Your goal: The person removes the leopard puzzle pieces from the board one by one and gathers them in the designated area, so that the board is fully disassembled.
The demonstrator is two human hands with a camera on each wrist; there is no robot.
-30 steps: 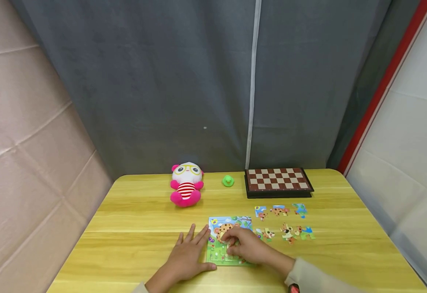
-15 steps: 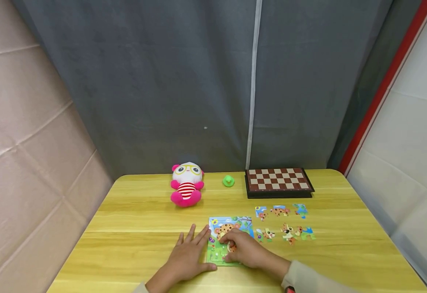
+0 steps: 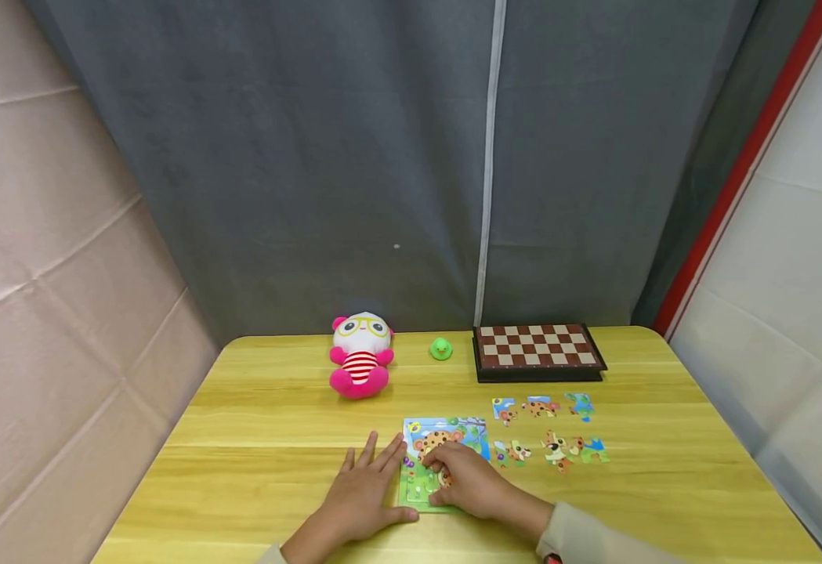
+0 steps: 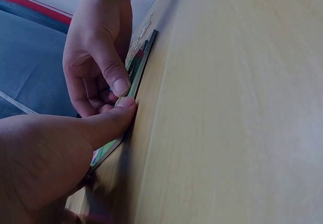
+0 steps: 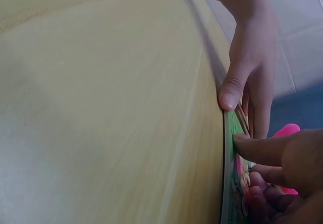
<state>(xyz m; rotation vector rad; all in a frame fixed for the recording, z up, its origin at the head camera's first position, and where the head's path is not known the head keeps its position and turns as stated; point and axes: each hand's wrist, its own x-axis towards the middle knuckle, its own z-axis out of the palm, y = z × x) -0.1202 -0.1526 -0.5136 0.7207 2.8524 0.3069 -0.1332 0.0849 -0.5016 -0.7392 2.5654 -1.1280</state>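
Observation:
A square jigsaw puzzle board with a cartoon leopard picture lies near the front of the wooden table. Spread flat at its left side is my left hand, fingertips and thumb along the board's edge. In the left wrist view, the left thumb presses the near rim. My right hand is low over the board's right half and pinches a spotted puzzle piece between thumb and curled fingers. The right thumb touches the green surface in the right wrist view. The right hand covers much of the board's lower right.
Several loose puzzle pieces lie in two rows to the right of the board. A chessboard box stands at the back right. Left of it are a small green duck toy and a pink panda plush. A grey curtain hangs behind.
My right hand has shifted slightly left and lower over the board with the puzzle piece, its fingers turning a little. My left hand has stayed in place, and the loose pieces lie as before.

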